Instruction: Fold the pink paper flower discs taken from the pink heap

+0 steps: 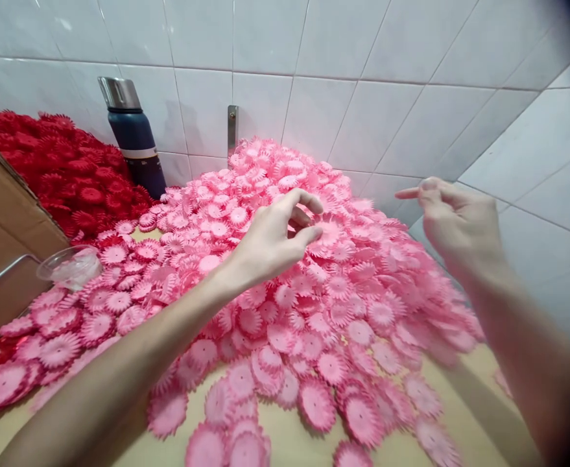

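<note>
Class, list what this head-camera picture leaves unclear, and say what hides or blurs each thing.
- Right hand: motion-blurred; whether it holds anything is unclear.
- Left hand: its fingertips touch the pink flower pile; a grip on one piece cannot be confirmed.
- Cardboard box: cut off by the left edge.
- Top right corner: darkened, nothing readable.
- Bottle: base hidden by flowers.

Pink flower pieces (314, 292) w/ ridged, fringed rims fill centre of frame, heaped on a tan tabletop (285, 441). Red flower pieces (65, 168) piled upper left. Flask (136, 139) upper left: navy body, pale band, silver cap. Brown cardboard box (2, 220) at left edge. Wall tiles (362, 65) white w/ grey grout lines.
</note>
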A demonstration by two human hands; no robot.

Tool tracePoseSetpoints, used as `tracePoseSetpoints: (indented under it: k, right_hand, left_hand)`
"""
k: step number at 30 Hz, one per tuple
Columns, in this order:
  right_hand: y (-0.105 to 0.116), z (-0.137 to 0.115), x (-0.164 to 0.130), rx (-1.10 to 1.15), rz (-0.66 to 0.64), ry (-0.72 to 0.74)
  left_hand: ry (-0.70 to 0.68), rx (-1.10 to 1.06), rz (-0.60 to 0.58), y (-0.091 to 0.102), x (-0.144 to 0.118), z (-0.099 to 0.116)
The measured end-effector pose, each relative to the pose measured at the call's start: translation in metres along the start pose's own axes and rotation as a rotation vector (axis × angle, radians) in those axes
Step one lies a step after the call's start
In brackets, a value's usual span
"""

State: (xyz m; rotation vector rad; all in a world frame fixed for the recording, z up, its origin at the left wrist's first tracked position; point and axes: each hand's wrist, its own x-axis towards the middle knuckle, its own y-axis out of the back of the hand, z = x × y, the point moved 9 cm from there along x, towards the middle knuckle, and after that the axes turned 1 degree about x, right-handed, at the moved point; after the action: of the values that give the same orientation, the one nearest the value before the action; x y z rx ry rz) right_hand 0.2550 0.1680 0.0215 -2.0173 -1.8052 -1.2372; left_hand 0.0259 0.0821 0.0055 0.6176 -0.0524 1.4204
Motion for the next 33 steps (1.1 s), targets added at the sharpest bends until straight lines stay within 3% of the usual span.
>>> tracePoseSetpoints:
  k: [1, 2, 5, 6, 8, 11, 19, 29, 33]
  right_hand:
    - [0.000, -0.010, -0.004, -0.077, 0.036, -0.014]
    - [-0.010, -0.025, -0.008, -0.095, -0.024, 0.003]
    - [-0.069, -0.069, -0.036, 0.006, -0.523, 0.081]
    - [-0.080, -0.080, -0.046, -0.005, -0.612, 0.124]
    - [-0.085, -0.095, -0.054, 0.008, -0.589, 0.188]
    - [-0.080, -0.091, -0.052, 0.115, -0.506, 0.115]
    - [-0.079, -0.085, -0.049, 0.263, -0.529, 0.034]
    - [-0.088, -0.077, -0.055, 0.162, -0.588, 0.028]
    - [-0.087, -0.086, -0.055, 0.114, -0.562, 0.111]
  left_hand:
    - [0.003, -0.005, -0.015, -0.004, 0.000, -0.002]
    - [0.007, -0.016, -0.037, -0.008, 0.000, -0.005]
    - [0.015, -0.052, -0.099, -0.019, -0.002, -0.009]
    - [0.012, -0.062, -0.110, -0.020, -0.003, -0.009]
    - [0.004, -0.078, -0.108, -0.019, -0.003, -0.008]
    - [-0.009, -0.067, -0.071, -0.012, -0.003, -0.006]
    - [0.024, -0.022, -0.130, -0.018, -0.005, -0.011]
    - [0.106, -0.080, -0.172, -0.019, -0.006, -0.013]
    - [0.129, -0.168, -0.193, -0.019, -0.006, -0.021]
